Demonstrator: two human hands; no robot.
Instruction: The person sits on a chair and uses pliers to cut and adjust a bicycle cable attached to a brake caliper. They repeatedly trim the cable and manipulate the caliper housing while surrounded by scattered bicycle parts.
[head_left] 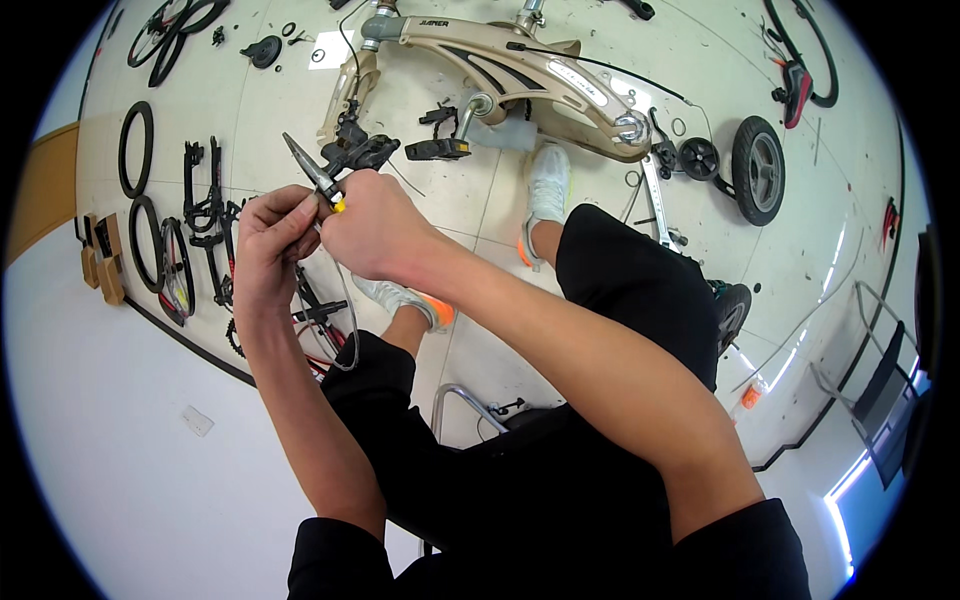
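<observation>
My right hand (375,225) is closed on a pair of long-nosed pliers (311,163), whose steel jaws point up-left and whose yellow grip shows below. Beside it my left hand (270,240) pinches something thin, apparently a grey cable (352,325) that loops down toward my lap; the pinch point is partly hidden. Just beyond both hands is a black component (362,152), possibly a brake lever, near the beige bicycle frame (560,110). A black pedal (438,150) is on the frame's crank.
Tyres (135,148) and forks (205,210) lie at left, cardboard boxes (108,258) along the wall. A small wheel (755,170), a large wrench (655,200) and loose parts lie at right, near a folding chair (870,390). My shoes (548,190) are on the tiled floor below.
</observation>
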